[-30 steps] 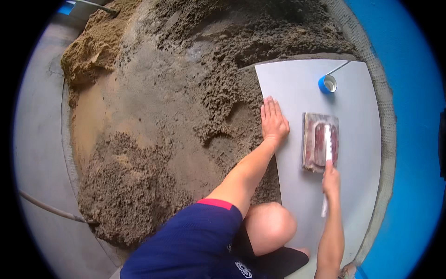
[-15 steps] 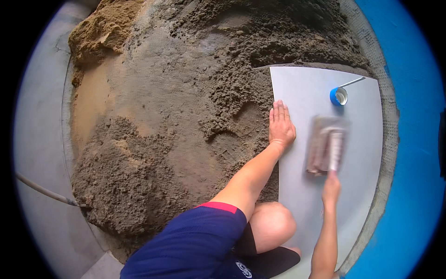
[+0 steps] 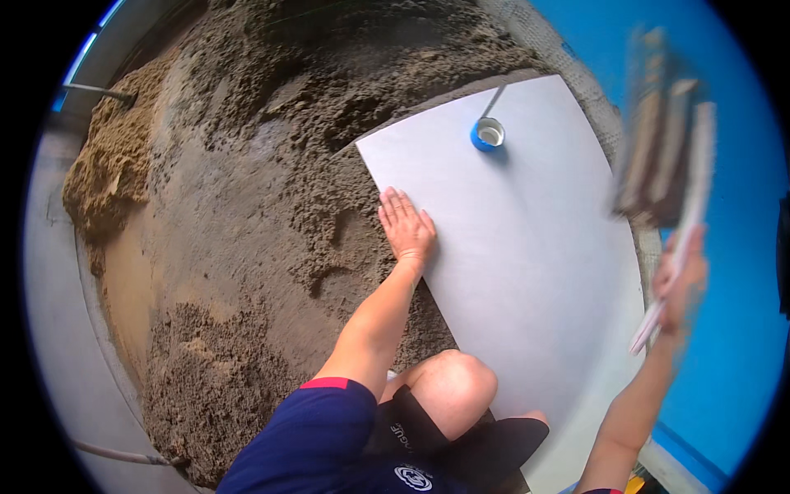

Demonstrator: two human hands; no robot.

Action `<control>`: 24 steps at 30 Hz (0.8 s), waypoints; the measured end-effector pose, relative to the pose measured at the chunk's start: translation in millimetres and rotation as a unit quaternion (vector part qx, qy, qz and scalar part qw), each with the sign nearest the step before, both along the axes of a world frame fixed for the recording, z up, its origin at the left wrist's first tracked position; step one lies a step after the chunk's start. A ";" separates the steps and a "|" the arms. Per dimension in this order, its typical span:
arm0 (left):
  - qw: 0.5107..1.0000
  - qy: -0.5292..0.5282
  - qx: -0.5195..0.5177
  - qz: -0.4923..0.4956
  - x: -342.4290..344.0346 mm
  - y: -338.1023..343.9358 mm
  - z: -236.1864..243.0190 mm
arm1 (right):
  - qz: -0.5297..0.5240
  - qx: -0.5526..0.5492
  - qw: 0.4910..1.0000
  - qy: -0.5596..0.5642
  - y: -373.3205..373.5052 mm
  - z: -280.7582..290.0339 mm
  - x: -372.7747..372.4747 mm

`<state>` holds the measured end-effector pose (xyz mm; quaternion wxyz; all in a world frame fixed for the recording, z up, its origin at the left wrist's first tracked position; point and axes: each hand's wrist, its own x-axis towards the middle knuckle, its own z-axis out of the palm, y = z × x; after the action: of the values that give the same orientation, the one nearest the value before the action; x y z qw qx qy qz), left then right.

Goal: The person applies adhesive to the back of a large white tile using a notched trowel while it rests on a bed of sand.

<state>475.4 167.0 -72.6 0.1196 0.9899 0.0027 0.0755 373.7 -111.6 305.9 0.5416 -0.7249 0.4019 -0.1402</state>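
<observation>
A large white tile [image 3: 527,239] lies on damp grey-brown mortar [image 3: 247,189]. My left hand [image 3: 407,226] rests flat on the tile's left edge, fingers stretched out. Off to the right, my right hand [image 3: 683,276] grips the long pale handle of a rectangular, paddle-like tool [image 3: 658,140]. The tool is raised over the right edge and blurred by motion; it shows brown, strip-like ridges, and I cannot make out its exact kind. Toward the tile's far edge stands a small blue round cup-like piece [image 3: 485,134], light inside, with a thin grey rod behind it.
A bright blue surface [image 3: 741,346] runs along the right, past a rough pale border strip [image 3: 584,74]. Lighter brown sand [image 3: 115,165] is heaped at the far left. A hose [image 3: 123,453] reaches the mortar at lower left. My bent knee [image 3: 453,391] is beside the tile.
My right hand has swung the paddle-like tool up and right, away from above the tile. My left hand stays on the tile's edge. The whole view has turned and shifted.
</observation>
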 end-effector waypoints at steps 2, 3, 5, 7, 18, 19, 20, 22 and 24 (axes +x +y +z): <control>1.000 -0.010 -0.003 0.001 -0.3 -0.8 -2.0 | -0.032 -0.044 0.988 -0.144 -7.8 13.4 19.9; 1.000 -0.013 -0.003 0.002 -1.1 4.3 -0.8 | -0.014 -0.065 0.976 -0.206 -21.8 6.1 28.1; 1.000 -0.011 0.005 0.003 -2.1 11.8 4.0 | 0.018 -0.383 0.892 -0.240 -62.8 -35.1 41.8; 1.000 -0.004 -0.010 -0.001 -2.1 0.7 5.7 | -0.035 -0.434 0.880 -0.190 -99.7 -150.6 39.5; 0.999 0.027 0.047 -0.005 -0.7 -3.6 1.6 | 0.061 0.090 0.983 0.149 -84.9 -116.0 94.3; 0.999 0.025 0.039 -0.003 -1.1 -1.7 4.0 | 0.064 0.086 0.991 0.085 -85.1 -86.3 99.4; 0.999 0.031 0.037 -0.004 -0.8 -1.5 6.6 | 0.045 0.038 0.997 0.043 -77.1 -56.0 106.3; 0.998 0.040 0.039 0.000 -0.7 2.3 11.2 | 0.029 -0.030 0.996 -0.080 -82.8 -31.8 112.7; 0.998 0.056 0.039 0.003 -0.6 5.3 14.4 | -0.025 -0.057 0.979 -0.192 -85.8 -51.2 121.7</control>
<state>474.8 172.3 -58.3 0.0804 0.9965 0.0093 0.0208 495.5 -197.4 254.7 0.5626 -0.7042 0.2992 -0.3132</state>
